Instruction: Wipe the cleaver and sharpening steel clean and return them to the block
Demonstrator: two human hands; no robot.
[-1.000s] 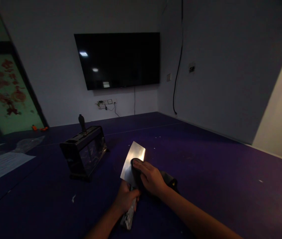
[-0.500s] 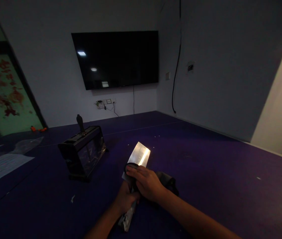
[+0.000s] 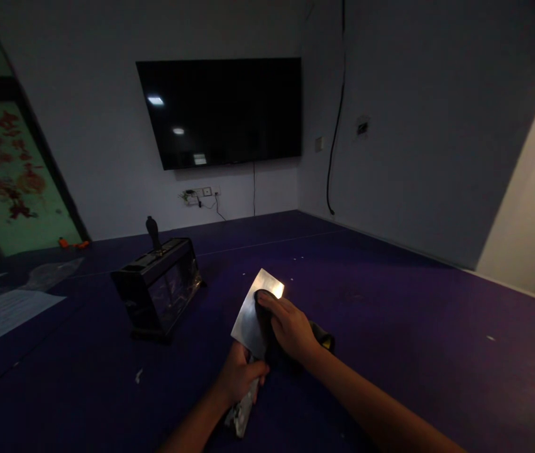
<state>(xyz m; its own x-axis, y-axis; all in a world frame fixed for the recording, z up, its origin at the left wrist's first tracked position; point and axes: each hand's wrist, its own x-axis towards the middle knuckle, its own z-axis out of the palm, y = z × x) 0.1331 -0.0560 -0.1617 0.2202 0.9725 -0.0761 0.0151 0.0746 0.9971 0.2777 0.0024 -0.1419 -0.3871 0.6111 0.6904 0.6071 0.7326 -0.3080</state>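
Observation:
My left hand (image 3: 242,374) is closed around the handle of a cleaver (image 3: 248,321). Its broad metal blade points away from me and catches bright light near the tip. The handle's pale, mottled end sticks out below my fist. My right hand (image 3: 295,330) presses a dark, round-edged object (image 3: 262,305) against the right part of the blade. My fingers cover much of that object, so its kind is unclear. Partly behind my right wrist lies a dark item with a bit of yellow (image 3: 324,335).
To the left stands a black knife block (image 3: 151,292) with clear sides and one black handle upright in it. Papers (image 3: 12,314) and clear plastic (image 3: 55,274) lie farther left on the purple table (image 3: 413,352). White scraps are scattered about. A television (image 3: 224,113) hangs behind.
My right hand and the dark round-edged object have slid along the blade, away from the handle and slightly right. My left hand and the cleaver have stayed nearly in place.

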